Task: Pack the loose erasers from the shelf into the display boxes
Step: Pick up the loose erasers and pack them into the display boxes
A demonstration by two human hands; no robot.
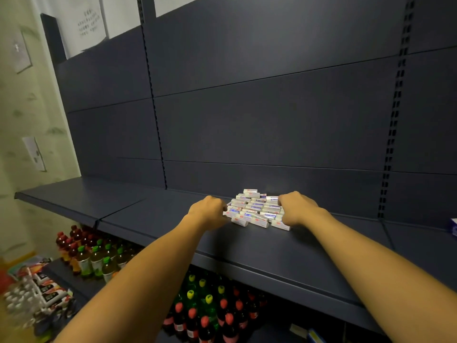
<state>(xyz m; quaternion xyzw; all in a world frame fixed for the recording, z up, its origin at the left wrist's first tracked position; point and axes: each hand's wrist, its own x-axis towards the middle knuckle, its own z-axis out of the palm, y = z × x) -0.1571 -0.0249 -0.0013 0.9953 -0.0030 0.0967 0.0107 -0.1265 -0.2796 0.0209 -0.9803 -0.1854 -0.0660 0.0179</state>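
Head view, and nearest us both bare forearms stretch out over the front edge of the dark shelf [173, 219]. Below that edge, bottles with red caps [205, 320] and yellow caps [190, 294] stand packed on a lower level, with green-capped bottles [106, 261] further left. Out on the shelf top, the left hand [207, 210] sits knuckles up, fingers curled in against the left side of the eraser pile [256, 210]; the right hand [295, 209] mirrors it, fingers bent down onto the pile's right side. Whether either hand actually has an eraser pinched, I cannot tell. The pile itself, white sleeved erasers heaped loosely, lies between the two hands, right of the shelf's middle. Beyond it rises the dark back panel [272, 120], and far left, a pale wall [27, 107].
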